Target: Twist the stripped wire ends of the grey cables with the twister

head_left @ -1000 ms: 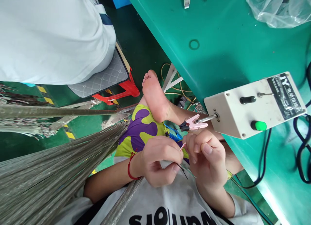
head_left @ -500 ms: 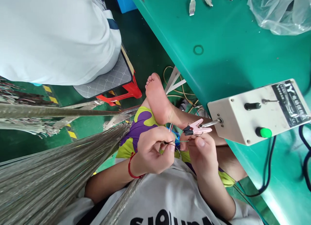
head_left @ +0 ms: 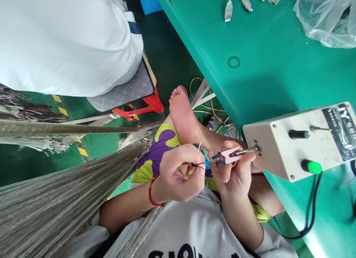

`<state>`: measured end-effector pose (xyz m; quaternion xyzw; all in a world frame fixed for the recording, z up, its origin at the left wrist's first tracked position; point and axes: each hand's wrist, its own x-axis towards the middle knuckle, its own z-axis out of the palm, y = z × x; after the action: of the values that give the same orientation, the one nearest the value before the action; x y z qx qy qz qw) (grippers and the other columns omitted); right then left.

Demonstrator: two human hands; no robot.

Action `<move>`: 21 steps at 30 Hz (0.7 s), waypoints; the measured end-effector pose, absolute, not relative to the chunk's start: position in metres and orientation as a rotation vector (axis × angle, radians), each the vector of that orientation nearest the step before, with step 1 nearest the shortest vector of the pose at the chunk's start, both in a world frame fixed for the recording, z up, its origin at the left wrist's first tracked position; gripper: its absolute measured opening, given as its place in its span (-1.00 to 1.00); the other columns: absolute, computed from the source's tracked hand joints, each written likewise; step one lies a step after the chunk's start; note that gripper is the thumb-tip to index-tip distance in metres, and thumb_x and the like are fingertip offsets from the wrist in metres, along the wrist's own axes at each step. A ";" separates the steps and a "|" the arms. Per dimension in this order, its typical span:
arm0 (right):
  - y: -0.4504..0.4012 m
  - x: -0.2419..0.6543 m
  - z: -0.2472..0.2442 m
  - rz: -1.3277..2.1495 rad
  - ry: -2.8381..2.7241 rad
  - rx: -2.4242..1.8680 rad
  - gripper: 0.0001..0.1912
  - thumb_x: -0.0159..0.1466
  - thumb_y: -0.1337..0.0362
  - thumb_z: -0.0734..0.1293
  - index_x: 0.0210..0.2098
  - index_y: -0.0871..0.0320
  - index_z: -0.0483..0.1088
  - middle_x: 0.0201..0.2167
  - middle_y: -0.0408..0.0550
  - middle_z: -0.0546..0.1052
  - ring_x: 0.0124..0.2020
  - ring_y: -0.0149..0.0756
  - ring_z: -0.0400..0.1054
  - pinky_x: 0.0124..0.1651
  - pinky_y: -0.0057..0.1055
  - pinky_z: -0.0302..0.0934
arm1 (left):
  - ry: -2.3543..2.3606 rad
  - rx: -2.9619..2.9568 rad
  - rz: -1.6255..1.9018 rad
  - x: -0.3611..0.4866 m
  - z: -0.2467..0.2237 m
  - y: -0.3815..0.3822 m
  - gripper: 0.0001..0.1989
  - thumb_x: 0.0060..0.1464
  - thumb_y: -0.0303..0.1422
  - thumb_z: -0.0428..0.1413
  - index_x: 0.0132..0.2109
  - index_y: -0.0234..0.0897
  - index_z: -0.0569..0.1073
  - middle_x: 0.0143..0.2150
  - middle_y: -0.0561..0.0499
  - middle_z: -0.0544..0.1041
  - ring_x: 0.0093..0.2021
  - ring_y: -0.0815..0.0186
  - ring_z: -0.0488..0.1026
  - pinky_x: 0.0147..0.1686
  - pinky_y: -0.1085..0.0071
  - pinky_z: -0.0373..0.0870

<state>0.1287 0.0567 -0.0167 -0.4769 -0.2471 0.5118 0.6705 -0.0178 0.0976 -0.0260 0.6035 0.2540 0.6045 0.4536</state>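
Overall, a green workbench (head_left: 267, 39) takes up the right side of the view. A long bundle of grey cables (head_left: 69, 198) spreads from the left edge toward the person's lap. At upper left, a co-worker in a white shirt (head_left: 69, 39) sits on a red-legged stool (head_left: 154, 102) with a grey seat cover. A pale machine box (head_left: 300, 146), labelled JY, stands on the bench near its edge; it carries a black knob (head_left: 299, 134), a toggle switch (head_left: 319, 129) and a lit-looking green button (head_left: 314, 167). A clear plastic bag (head_left: 328, 22) lies at the far right corner.

The left hand (head_left: 182, 172), with a red bracelet (head_left: 152, 191) at its wrist, pinches thin wires between thumb and forefinger; white and red wire ends (head_left: 199, 146) point upward, and a black wire (head_left: 198, 165) shows at the fingertips. The right hand (head_left: 236, 169) grips a pink clip (head_left: 229, 155), thumb and a finger at opposite handles. USB plugs (head_left: 228, 12) lie at the top of the bench.

The clip sits at the end of a metal shaft (head_left: 249, 150) projecting from the box. Its two black tips stand apart, facing the left hand. A green wire (head_left: 209, 161) runs from the left hand to the tips; whether it lies between them cannot be determined.
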 end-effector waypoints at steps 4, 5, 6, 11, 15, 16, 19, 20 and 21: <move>0.054 0.131 -0.022 1.121 -0.568 -1.127 -0.49 0.52 -0.36 0.52 -0.03 -0.08 0.77 -0.83 -0.43 0.13 -0.75 -0.30 -0.13 -0.56 -0.27 0.06 | 0.632 1.498 1.478 -0.015 -0.027 0.098 -0.87 0.46 -0.50 0.26 -0.01 -0.18 0.50 -0.31 0.13 0.53 -0.47 0.46 0.35 -0.47 0.56 0.38; 0.053 0.132 -0.023 1.119 -0.572 -1.142 -0.48 0.52 -0.38 0.52 -0.03 -0.08 0.77 -0.83 -0.44 0.12 -0.75 -0.30 -0.14 -0.55 -0.25 0.08 | 0.638 1.500 1.473 -0.015 -0.028 0.098 -0.87 0.45 -0.51 0.26 -0.01 -0.18 0.50 -0.31 0.13 0.53 -0.48 0.47 0.35 -0.47 0.56 0.36; 0.052 0.132 -0.023 1.117 -0.579 -1.149 -0.48 0.52 -0.39 0.51 -0.02 -0.09 0.77 -0.83 -0.44 0.11 -0.75 -0.29 -0.14 -0.54 -0.24 0.11 | 0.639 1.502 1.468 -0.015 -0.028 0.098 -0.86 0.45 -0.51 0.26 -0.01 -0.18 0.50 -0.31 0.13 0.53 -0.48 0.47 0.34 -0.48 0.56 0.35; 0.056 0.132 -0.026 1.147 -0.605 -1.095 -0.48 0.52 -0.39 0.50 0.00 -0.12 0.79 -0.84 -0.43 0.11 -0.76 -0.28 -0.02 -0.51 -0.22 0.17 | 0.627 1.484 1.436 -0.015 -0.030 0.097 -0.82 0.40 -0.55 0.29 -0.02 -0.17 0.50 -0.32 0.13 0.53 -0.48 0.46 0.33 -0.47 0.53 0.34; 0.049 0.135 -0.017 1.220 -0.633 -1.078 -0.40 0.50 -0.42 0.51 0.07 -0.07 0.82 -0.81 -0.34 0.27 -0.74 -0.25 0.06 -0.56 -0.24 0.05 | 0.614 1.487 1.431 -0.017 -0.030 0.096 -0.81 0.40 -0.54 0.30 0.01 -0.17 0.52 -0.30 0.12 0.55 -0.46 0.45 0.37 -0.43 0.52 0.39; 0.042 0.137 -0.012 1.221 -0.660 -1.133 -0.40 0.55 -0.40 0.46 0.05 -0.05 0.83 -0.79 -0.30 0.33 -0.74 -0.25 0.09 -0.55 -0.24 0.05 | 0.596 1.485 1.432 -0.018 -0.030 0.096 -0.82 0.40 -0.54 0.30 0.01 -0.17 0.53 -0.31 0.12 0.56 -0.45 0.44 0.38 -0.42 0.52 0.42; 0.008 0.146 0.011 1.182 -0.858 -1.365 -0.52 0.70 -0.15 0.37 0.01 -0.03 0.85 -0.63 -0.14 0.56 -0.62 -0.20 0.35 -0.43 -0.18 0.27 | 0.561 1.440 1.421 -0.019 -0.030 0.096 -0.83 0.42 -0.56 0.29 -0.02 -0.17 0.55 -0.33 0.12 0.58 -0.45 0.43 0.41 -0.39 0.50 0.46; -0.003 0.150 0.018 1.132 -0.945 -1.412 -0.64 0.64 -0.09 0.45 0.05 -0.05 0.85 -0.53 -0.08 0.65 -0.53 -0.12 0.48 -0.36 -0.13 0.39 | 0.555 1.411 1.419 -0.019 -0.030 0.097 -0.82 0.42 -0.57 0.29 -0.02 -0.17 0.56 -0.35 0.12 0.57 -0.46 0.43 0.41 -0.40 0.51 0.45; -0.014 0.154 0.024 1.097 -0.988 -1.442 -0.71 0.56 -0.07 0.54 0.05 -0.08 0.85 -0.43 -0.03 0.73 -0.44 -0.05 0.57 -0.31 -0.09 0.45 | 0.544 1.382 1.417 -0.019 -0.030 0.097 -0.82 0.41 -0.57 0.29 -0.02 -0.17 0.56 -0.36 0.13 0.56 -0.47 0.44 0.42 -0.41 0.51 0.44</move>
<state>0.1542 -0.0136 0.0244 -0.5996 -0.4110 0.4563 0.5132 -0.0186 0.0970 -0.0304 0.5760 0.2265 0.5905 0.5178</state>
